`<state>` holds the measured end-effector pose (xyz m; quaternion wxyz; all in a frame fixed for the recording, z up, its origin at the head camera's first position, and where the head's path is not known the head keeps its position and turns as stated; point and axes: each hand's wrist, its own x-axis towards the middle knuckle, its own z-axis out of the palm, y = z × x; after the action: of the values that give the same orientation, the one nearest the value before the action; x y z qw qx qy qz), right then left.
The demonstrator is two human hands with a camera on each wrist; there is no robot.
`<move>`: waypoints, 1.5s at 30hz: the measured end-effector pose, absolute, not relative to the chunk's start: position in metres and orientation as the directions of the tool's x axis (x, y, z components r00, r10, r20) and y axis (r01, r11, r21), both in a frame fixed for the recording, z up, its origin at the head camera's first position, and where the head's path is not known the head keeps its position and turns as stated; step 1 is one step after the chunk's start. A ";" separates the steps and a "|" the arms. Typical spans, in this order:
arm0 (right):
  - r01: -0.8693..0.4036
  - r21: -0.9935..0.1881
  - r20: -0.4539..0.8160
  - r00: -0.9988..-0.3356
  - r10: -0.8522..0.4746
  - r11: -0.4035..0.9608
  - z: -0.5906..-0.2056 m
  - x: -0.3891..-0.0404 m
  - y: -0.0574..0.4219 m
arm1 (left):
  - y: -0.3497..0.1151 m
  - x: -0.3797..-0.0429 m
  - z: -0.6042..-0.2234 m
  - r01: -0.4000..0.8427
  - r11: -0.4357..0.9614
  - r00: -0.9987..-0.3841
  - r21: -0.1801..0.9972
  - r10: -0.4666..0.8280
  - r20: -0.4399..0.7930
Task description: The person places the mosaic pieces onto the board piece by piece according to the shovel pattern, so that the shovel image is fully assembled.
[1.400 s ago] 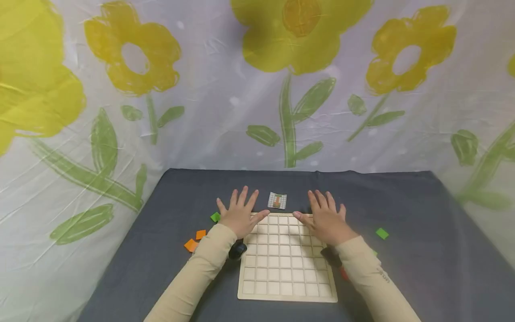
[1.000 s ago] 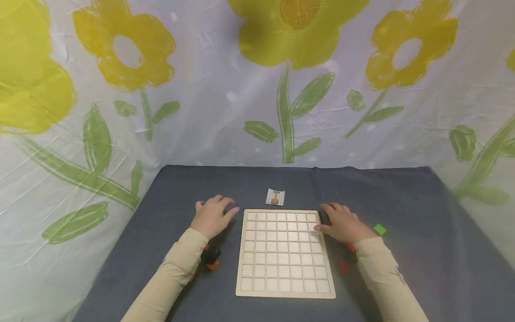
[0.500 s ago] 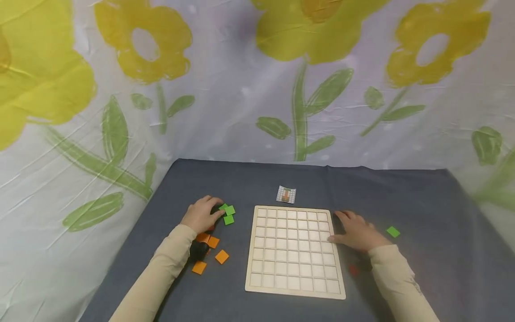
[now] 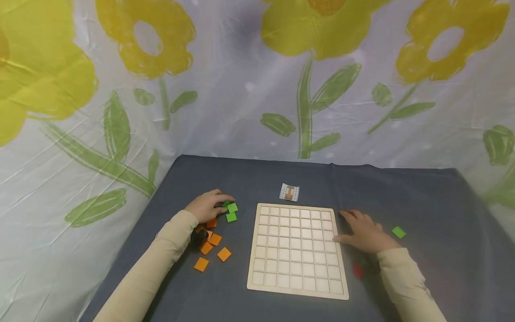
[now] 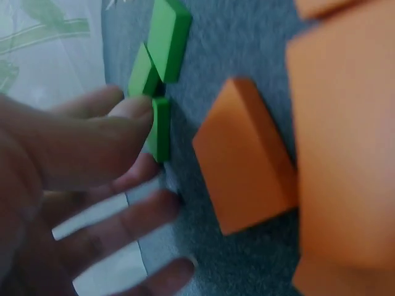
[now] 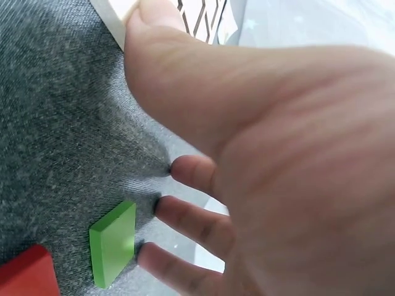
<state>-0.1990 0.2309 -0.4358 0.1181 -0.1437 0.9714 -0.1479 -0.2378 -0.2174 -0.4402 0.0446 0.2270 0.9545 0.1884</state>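
My left hand [image 4: 207, 205] is at a small cluster of green square tiles [image 4: 231, 217] left of the board. In the left wrist view its thumb [image 5: 123, 132] overlaps one green tile [image 5: 162, 132], hiding part of it, while the other fingers spread loosely. Beyond the fingertips lies an orange tile [image 5: 247, 166]. My right hand [image 4: 368, 235] rests by the right edge of a wooden grid board [image 4: 295, 292], thumb on its rim and fingers spread over the cloth. In the right wrist view, a green tile [image 6: 114, 243] and a red tile [image 6: 31, 274] lie below the fingers.
Several orange tiles [image 4: 224, 254] are scattered on the dark cloth near my left wrist. A small printed card [image 4: 289, 192] lies behind the board. Another green tile [image 4: 398, 232] is right of my right hand. A flower-patterned curtain [image 4: 241, 89] hangs behind the table.
Both hands were held out above the board's far part, then drew apart to its sides. The left came down at the green tiles, the right at the board's right edge. The view shifted slightly.
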 end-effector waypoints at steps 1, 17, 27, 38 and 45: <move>-0.244 -0.321 -0.189 -0.930 -0.314 0.915 -0.435 -0.199 0.230 | -0.218 -0.239 -0.440 0.431 0.819 -0.885 0.379 0.466 0.000; -0.261 -0.326 -0.161 -0.932 -0.326 0.908 -0.434 -0.198 0.230 | -0.215 -0.245 -0.445 0.423 0.839 -0.889 0.343 0.458 -0.025; -0.252 -0.327 -0.156 -0.936 -0.315 0.911 -0.442 -0.201 0.233 | -0.216 -0.244 -0.448 0.387 0.851 -0.904 0.354 0.426 -0.036; -0.265 -0.353 -0.151 -0.930 -0.335 0.897 -0.437 -0.196 0.232 | -0.214 -0.243 -0.444 0.409 0.839 -0.888 0.359 0.456 -0.055; -0.237 -0.412 -0.223 -0.910 -0.349 0.880 -0.433 -0.191 0.230 | -0.210 -0.244 -0.443 0.380 0.854 -0.905 0.356 0.423 -0.047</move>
<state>-0.1910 0.2295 -0.4333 0.1469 -0.1529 0.9583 -0.1917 -0.2436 -0.2098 -0.4427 0.0619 0.2088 0.9607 0.1721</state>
